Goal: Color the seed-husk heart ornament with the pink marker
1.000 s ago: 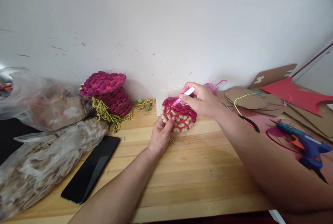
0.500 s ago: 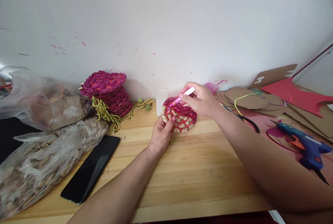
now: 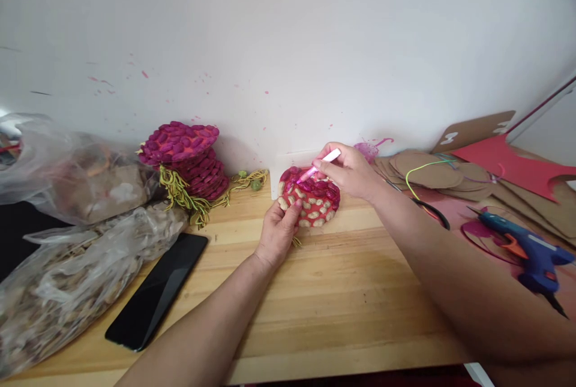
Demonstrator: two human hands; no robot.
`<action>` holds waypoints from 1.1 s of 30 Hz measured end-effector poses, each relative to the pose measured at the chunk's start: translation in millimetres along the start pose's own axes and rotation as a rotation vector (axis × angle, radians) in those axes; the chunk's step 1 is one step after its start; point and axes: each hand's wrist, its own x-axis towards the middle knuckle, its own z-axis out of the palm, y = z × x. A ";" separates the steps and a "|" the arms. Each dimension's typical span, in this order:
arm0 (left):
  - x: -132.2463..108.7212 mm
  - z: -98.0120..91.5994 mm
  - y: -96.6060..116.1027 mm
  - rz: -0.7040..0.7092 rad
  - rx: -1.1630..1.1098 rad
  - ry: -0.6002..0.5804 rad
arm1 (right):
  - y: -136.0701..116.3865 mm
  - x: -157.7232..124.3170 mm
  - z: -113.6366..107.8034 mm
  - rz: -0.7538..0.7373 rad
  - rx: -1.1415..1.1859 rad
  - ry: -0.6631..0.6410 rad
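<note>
My left hand (image 3: pixel 279 228) grips the lower left edge of a round red disc (image 3: pixel 310 204) covered with peanuts in their shells, thumb on top. The peanuts along its upper part are painted magenta; those lower down are still their bare tan colour. In my right hand (image 3: pixel 348 170) is a slim pen-like brush (image 3: pixel 319 165) with a white handle and a pink front end, held in a pinch. Its tip touches the peanuts at the disc's upper left. A bit of yellow-green yarn sticks out below the disc.
At the left stand a stack of magenta peanut discs (image 3: pixel 180 141) with yarn tassels, a plastic bag of peanuts (image 3: pixel 85 279) and a black phone (image 3: pixel 157 291). To the right lie cardboard circles (image 3: pixel 423 168), red card (image 3: pixel 513 165), scissors (image 3: pixel 429 210) and a blue glue gun (image 3: pixel 535 255). A paint-flecked wall is behind.
My right hand has shifted slightly right, and the brush tip has moved a little right and up across the peanuts. My left hand keeps its hold on the disc.
</note>
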 end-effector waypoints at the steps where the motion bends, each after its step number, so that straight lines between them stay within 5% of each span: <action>1: 0.1 0.2 0.1 -0.001 0.000 -0.001 | -0.1 -0.2 0.0 -0.006 0.002 -0.005; 33: -1.7 4.4 4.4 -0.030 -0.118 0.028 | 4.4 -1.8 2.2 -0.077 -0.020 -0.018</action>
